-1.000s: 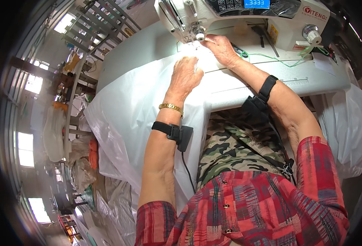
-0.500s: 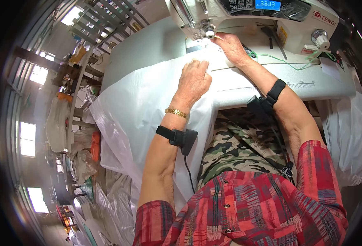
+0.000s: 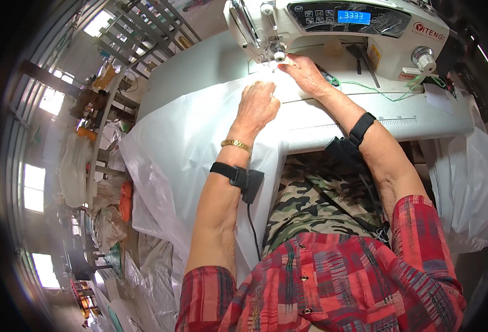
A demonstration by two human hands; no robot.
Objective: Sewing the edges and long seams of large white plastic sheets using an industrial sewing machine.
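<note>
A white sewing machine (image 3: 332, 34) stands at the top, its lamp throwing strong glare around the needle. Thin white sheet material (image 3: 183, 124) spreads from the needle area over the bed's left part and hangs down its front. My left hand (image 3: 257, 105) is closed on the sheet just in front of the needle, with curled fingers. Close to the presser foot's right side is my right hand (image 3: 306, 76), its thumb and fingers drawn together at the bright spot. Glare hides what its fingertips hold.
A green cord (image 3: 390, 98) and dark tools (image 3: 360, 58) lie on the machine bed (image 3: 360, 110) at right. More white sheeting (image 3: 473, 182) hangs off the right side. At left stands a grey slatted rack (image 3: 144, 36), with an orange item (image 3: 125, 200) below it.
The view has shifted a little, so the machine appears lower and further left. My left hand is slightly closer to the needle. My right hand stays beside the presser foot.
</note>
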